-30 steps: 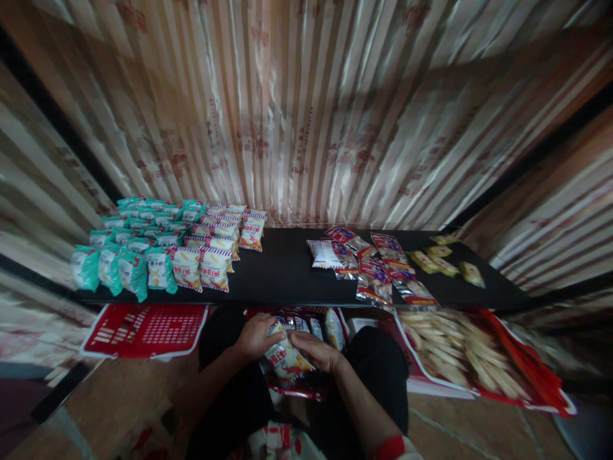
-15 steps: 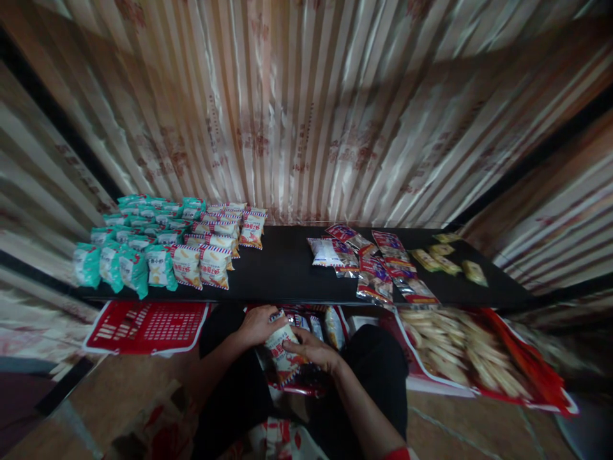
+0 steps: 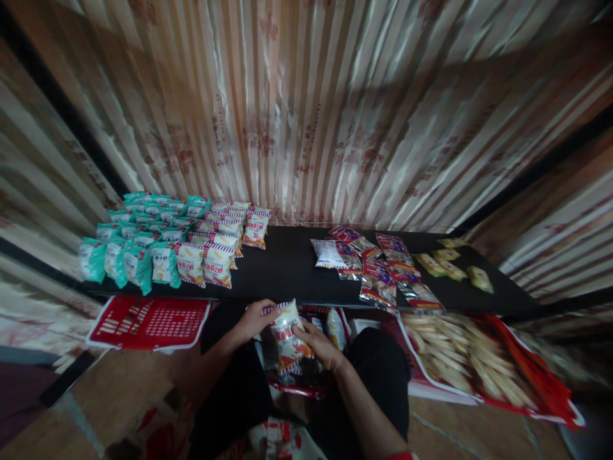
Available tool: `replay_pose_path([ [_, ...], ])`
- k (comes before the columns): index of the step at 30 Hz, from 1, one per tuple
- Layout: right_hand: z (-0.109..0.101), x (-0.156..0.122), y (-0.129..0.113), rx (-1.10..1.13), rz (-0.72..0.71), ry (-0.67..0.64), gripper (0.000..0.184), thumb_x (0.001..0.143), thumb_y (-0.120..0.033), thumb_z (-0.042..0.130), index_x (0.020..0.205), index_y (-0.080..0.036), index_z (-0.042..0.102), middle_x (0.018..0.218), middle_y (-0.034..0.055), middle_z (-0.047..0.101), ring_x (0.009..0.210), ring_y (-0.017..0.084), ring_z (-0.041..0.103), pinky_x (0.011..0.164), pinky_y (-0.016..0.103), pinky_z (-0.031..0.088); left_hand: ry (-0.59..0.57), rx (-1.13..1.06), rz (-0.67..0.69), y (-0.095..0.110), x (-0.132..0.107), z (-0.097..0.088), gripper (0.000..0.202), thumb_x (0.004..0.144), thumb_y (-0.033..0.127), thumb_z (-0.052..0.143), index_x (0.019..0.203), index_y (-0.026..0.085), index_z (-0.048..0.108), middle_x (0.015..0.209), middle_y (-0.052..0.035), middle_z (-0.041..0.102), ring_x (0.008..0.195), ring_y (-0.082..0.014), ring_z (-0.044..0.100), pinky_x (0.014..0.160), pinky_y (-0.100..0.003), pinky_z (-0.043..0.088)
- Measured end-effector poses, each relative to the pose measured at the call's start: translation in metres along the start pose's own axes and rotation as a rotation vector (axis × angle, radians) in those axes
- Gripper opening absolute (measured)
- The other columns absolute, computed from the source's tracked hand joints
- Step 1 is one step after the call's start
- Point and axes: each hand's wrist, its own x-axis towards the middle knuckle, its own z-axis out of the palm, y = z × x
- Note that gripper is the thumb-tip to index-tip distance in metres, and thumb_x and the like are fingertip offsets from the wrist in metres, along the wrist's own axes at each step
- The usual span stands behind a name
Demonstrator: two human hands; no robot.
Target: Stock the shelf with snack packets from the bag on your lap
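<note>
Between my two hands is a cream snack bag with red print and striped ends, held upright over a red basket between my knees. My left hand grips its upper left edge. My right hand is closed on its right side, thumb across the front. Below it, the basket holds more packets, partly hidden by the bag and my hands. On the black table ahead, similar cream bags stand in rows beside rows of teal bags.
Purple and silver packets lie on the table's right half beside a white packet. Small yellow packets are farther right. Below are a red basket at left and a basket of long pale snacks at right. A striped curtain hangs behind.
The cream bag has risen slightly and turned more upright, its front now facing me more. My left hand has moved from over its top to its upper left edge.
</note>
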Motion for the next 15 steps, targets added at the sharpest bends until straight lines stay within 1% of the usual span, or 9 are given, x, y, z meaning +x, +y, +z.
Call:
replay_pose_path([
  [3, 0.003, 0.000, -0.003, 0.000, -0.013, 0.019, 0.051, 0.067, -0.056, 0.069, 0.103, -0.021, 0.066, 0.088, 0.0052, 0.072, 0.076, 0.022, 0.065, 0.077, 0.035, 0.046, 0.052, -0.144, -0.063, -0.001, -0.003, 0.003, 0.037, 0.072, 0.048, 0.060, 0.090, 0.017, 0.067, 0.084, -0.0024, 0.068, 0.076, -0.0163, 0.060, 0.067, -0.024, 0.044],
  [6, 0.007, 0.002, -0.003, 0.046, -0.020, 0.054, 0.053, 0.066, -0.056, 0.070, 0.104, -0.019, 0.065, 0.085, 0.0053, 0.072, 0.074, 0.022, 0.065, 0.074, 0.035, 0.046, 0.111, -0.298, -0.148, -0.001, -0.006, 0.008, 0.045, 0.068, 0.051, 0.065, 0.098, 0.017, 0.064, 0.082, -0.0026, 0.068, 0.074, -0.0162, 0.061, 0.066, -0.024, 0.045],
  [8, 0.009, 0.005, -0.001, 0.081, -0.029, 0.081, 0.052, 0.066, -0.054, 0.070, 0.103, -0.018, 0.065, 0.084, 0.0054, 0.072, 0.073, 0.022, 0.066, 0.072, 0.035, 0.047, 0.143, -0.409, -0.178, 0.000, -0.008, 0.011, 0.050, 0.066, 0.054, 0.066, 0.099, 0.016, 0.062, 0.080, -0.0034, 0.068, 0.075, -0.0169, 0.062, 0.067, -0.025, 0.046],
  [12, 0.013, 0.012, 0.000, 0.177, -0.072, 0.124, 0.046, 0.069, -0.050, 0.070, 0.103, -0.019, 0.064, 0.089, 0.0052, 0.073, 0.080, 0.024, 0.067, 0.076, 0.036, 0.048, 0.121, -0.610, -0.166, 0.004, -0.013, 0.019, 0.051, 0.062, 0.058, 0.069, 0.091, 0.017, 0.062, 0.093, -0.0080, 0.070, 0.087, -0.0206, 0.064, 0.074, -0.029, 0.048],
  [15, 0.015, 0.017, -0.001, 0.240, -0.094, 0.184, 0.045, 0.068, -0.050, 0.071, 0.102, -0.020, 0.064, 0.090, 0.0054, 0.073, 0.084, 0.025, 0.067, 0.078, 0.037, 0.049, 0.148, -0.641, -0.161, 0.004, -0.015, 0.024, 0.052, 0.058, 0.059, 0.072, 0.087, 0.017, 0.063, 0.100, -0.0105, 0.069, 0.095, -0.0236, 0.063, 0.080, -0.031, 0.048],
])
